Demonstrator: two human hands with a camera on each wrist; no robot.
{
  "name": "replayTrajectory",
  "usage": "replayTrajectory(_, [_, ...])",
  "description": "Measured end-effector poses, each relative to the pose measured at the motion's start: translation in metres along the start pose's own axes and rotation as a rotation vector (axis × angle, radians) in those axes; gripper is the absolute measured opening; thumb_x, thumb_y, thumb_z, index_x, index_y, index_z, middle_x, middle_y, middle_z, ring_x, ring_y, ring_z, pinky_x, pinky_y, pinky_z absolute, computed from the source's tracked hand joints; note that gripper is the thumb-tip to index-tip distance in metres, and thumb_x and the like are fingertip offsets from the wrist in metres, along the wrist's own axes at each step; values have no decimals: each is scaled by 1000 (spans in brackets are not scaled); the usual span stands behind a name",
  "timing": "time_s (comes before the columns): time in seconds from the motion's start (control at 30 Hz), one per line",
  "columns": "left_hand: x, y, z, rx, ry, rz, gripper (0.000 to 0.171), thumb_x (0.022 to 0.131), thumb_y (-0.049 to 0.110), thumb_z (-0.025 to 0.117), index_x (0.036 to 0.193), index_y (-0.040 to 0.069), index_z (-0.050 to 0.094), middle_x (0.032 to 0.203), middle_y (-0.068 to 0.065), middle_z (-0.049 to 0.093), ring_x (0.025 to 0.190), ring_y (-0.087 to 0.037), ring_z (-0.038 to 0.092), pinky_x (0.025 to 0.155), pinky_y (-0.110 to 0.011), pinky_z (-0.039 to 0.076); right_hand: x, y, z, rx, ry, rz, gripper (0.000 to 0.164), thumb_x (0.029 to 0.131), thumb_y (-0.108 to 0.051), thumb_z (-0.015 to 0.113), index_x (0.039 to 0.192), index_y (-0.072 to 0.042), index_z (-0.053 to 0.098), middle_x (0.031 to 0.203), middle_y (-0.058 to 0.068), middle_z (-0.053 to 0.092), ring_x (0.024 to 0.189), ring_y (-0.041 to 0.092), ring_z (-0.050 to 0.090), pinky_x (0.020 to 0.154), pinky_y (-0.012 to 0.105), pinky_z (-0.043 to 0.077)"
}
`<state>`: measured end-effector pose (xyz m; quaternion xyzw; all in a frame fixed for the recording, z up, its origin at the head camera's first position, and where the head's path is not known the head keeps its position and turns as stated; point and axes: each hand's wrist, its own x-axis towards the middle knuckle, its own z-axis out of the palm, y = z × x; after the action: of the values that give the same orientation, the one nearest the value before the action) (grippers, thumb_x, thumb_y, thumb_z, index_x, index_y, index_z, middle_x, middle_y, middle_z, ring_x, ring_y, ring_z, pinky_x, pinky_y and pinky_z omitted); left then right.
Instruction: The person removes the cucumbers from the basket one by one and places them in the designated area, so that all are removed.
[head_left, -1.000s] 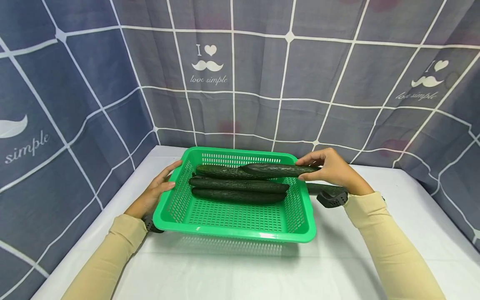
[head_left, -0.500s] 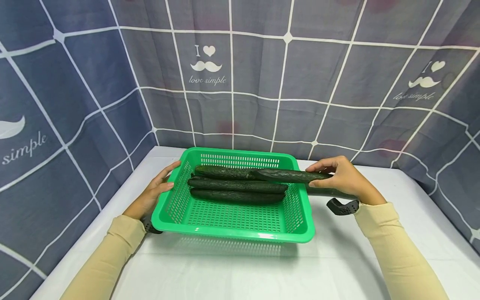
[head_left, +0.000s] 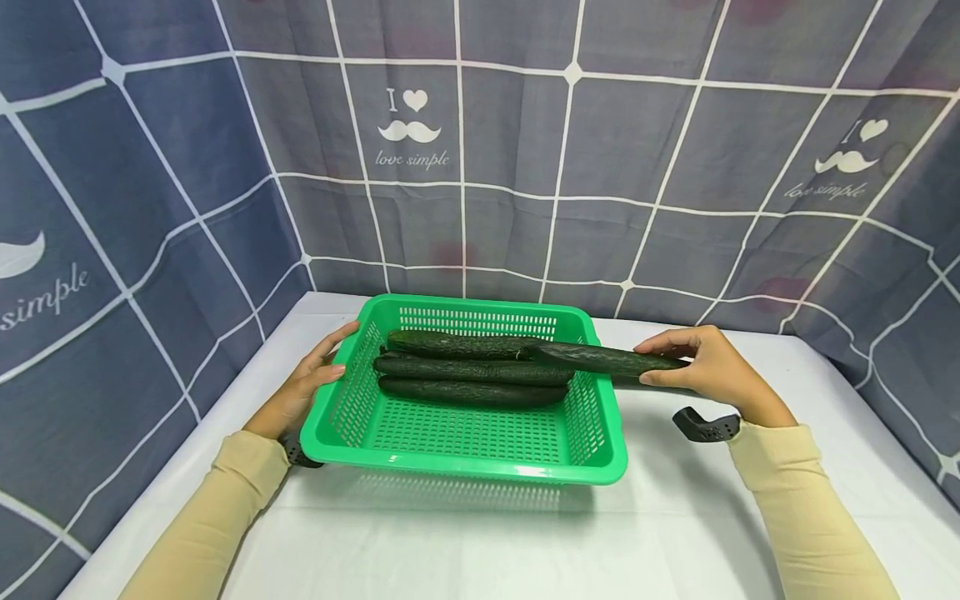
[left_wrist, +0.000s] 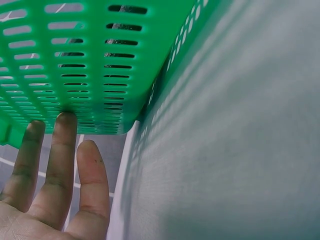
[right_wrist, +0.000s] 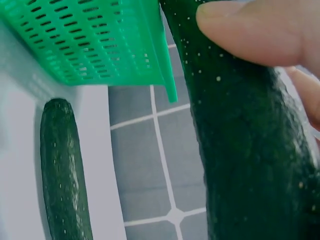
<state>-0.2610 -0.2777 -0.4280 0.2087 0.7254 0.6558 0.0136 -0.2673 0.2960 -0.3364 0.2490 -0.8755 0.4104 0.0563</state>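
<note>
A green plastic basket (head_left: 465, 461) with slotted walls stands on the white table. Inside, three long dark cucumbers (head_left: 472, 392) lie side by side. My right hand (head_left: 701, 367) grips the right end of another cucumber (head_left: 592, 358), thumb in front and fingers behind; its left end reaches over the basket's right rim, above the others. In the right wrist view, the thumb (right_wrist: 250, 30) presses on this cucumber's dark, speckled skin. My left hand (head_left: 307, 383) rests against the basket's left side, and the left wrist view has its straight fingers (left_wrist: 62, 150) at the slotted wall.
One more cucumber (right_wrist: 65, 170) lies on the table beside the basket's right side, mostly behind the held one in the head view. A grey checked curtain (head_left: 510, 225) hangs around the table's back and sides.
My right hand has moved to the right and slightly down, drawing its cucumber partway out past the basket's right rim. My left hand and the basket stay almost where they were.
</note>
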Motion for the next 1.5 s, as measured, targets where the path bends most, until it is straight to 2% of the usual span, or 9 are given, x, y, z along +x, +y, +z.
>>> replayTrajectory(0.13, [0,0,0,13,12,1,70,103,20,52,171,24,36,180,-19,5,161,-53,-4,116,-81,2,-6,3,-5,-9,16,24,34,81,1,91,113,4,82,98,-12,79,86,3,72,76,15,53])
replayTrajectory(0.23, [1,1,1,9,13,3,70,103,19,52,171,24,37,180,-18,5,161,-53,-5,116,-82,-1,-11,6,-8,-12,32,37,35,81,1,91,114,4,81,98,-14,79,87,2,72,76,14,54])
replayTrajectory(0.43, [0,2,1,-14,-1,-2,69,104,16,51,171,25,36,180,-10,10,160,-50,-1,118,-77,3,-18,13,-13,-5,57,53,36,81,1,92,115,5,81,100,-16,79,89,1,72,75,15,56])
replayTrajectory(0.63, [-2,2,-1,-12,-1,11,68,105,15,50,170,29,38,178,-6,13,160,-52,-2,117,-78,3,-21,18,-21,5,56,70,35,82,2,92,115,4,81,98,-14,79,84,3,72,72,16,57])
replayTrajectory(0.97, [0,2,-1,-17,-8,-2,68,105,17,51,171,28,36,180,-11,7,161,-51,-3,118,-78,3,-31,37,-36,13,57,121,35,83,4,90,117,3,81,100,-15,79,85,0,72,72,16,57])
replayTrajectory(1.1, [-1,3,-1,-28,-11,-14,68,106,18,51,170,30,36,178,-2,14,160,-41,7,119,-66,14,-35,44,-40,46,45,136,34,84,4,89,118,-1,82,101,-15,80,87,0,73,73,17,58])
replayTrajectory(1.27, [0,1,-3,-28,-26,-3,67,107,18,49,171,30,34,171,9,26,151,-22,28,114,-39,36,-40,51,-46,52,33,152,34,85,3,89,117,-4,83,103,-15,80,90,0,73,75,17,58])
replayTrajectory(1.33, [0,0,-3,-29,-27,5,67,107,18,49,171,30,34,170,10,26,148,-16,30,111,-35,37,-42,54,-48,54,32,159,34,84,3,89,117,-4,83,102,-15,80,90,0,73,75,17,58])
replayTrajectory(1.5, [-1,-1,-2,-36,-18,6,67,106,18,50,170,32,37,171,7,25,148,-16,28,111,-34,35,-46,61,-54,71,17,163,34,84,6,87,116,-5,83,101,-12,81,87,2,74,74,18,58])
